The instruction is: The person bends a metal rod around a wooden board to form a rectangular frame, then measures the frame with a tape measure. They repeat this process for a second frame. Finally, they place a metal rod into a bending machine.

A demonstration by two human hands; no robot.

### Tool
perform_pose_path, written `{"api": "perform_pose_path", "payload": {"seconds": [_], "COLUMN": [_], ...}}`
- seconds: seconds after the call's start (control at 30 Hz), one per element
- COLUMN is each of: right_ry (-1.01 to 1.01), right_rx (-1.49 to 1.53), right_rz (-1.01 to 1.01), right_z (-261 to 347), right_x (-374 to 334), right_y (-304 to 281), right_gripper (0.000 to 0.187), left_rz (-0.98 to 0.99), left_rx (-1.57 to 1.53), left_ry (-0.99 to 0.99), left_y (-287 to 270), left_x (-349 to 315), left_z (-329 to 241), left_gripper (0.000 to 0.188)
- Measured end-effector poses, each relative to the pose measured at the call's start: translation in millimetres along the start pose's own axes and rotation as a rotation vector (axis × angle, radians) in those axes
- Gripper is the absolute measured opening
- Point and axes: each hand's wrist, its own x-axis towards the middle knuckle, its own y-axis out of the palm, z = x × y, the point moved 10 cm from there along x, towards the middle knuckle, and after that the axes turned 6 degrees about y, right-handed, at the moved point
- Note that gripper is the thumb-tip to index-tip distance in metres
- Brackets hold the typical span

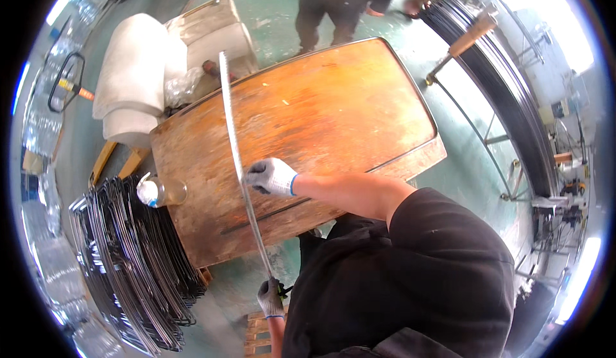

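A long thin metal strip (234, 146) runs from the far side of a worn orange-brown wooden table (340, 114) down past its near edge. My right hand (273, 177), in a white glove with a blue cuff, grips the strip about midway, over the table. My left hand (271, 297), also gloved, holds the strip's lower end below the table edge, close to my black-clothed body.
A clear plastic bottle (160, 191) lies at the table's left edge. Several black wire frames (128, 274) are stacked at lower left. White rolls (135, 69) lie behind the table. Another person (327, 5) stands beyond it. Black rods (507, 101) and a wooden-handled tool (471, 34) are at right.
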Motion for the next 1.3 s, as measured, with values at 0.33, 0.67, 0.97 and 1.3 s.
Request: {"api": "perform_pose_path", "payload": {"seconds": [0.33,0.67,0.97,1.3], "right_ry": [-0.243,-0.025,0.106,0.114], "right_rx": [-0.573,-0.573,-0.149,-0.282], "right_rz": [0.018,-0.787,-1.160,-0.807], "right_z": [-70,-160,-265,-263], "right_x": [-124,-291,-378,-322], "right_y": [-112,-379,-592,-695], "right_gripper": [0.027,0.025,0.030,0.025], "left_rz": [0.075,0.420,0.287,0.158], "left_rx": [0.053,0.159,0.176,-0.057], "left_ry": [0.085,-0.042,0.108,-0.124], "left_y": [120,264,337,540], "left_x": [-7,-12,-7,-120], "left_z": [-66,-27,-75,11], "left_gripper": [0.036,0.029,0.032,0.041]}}
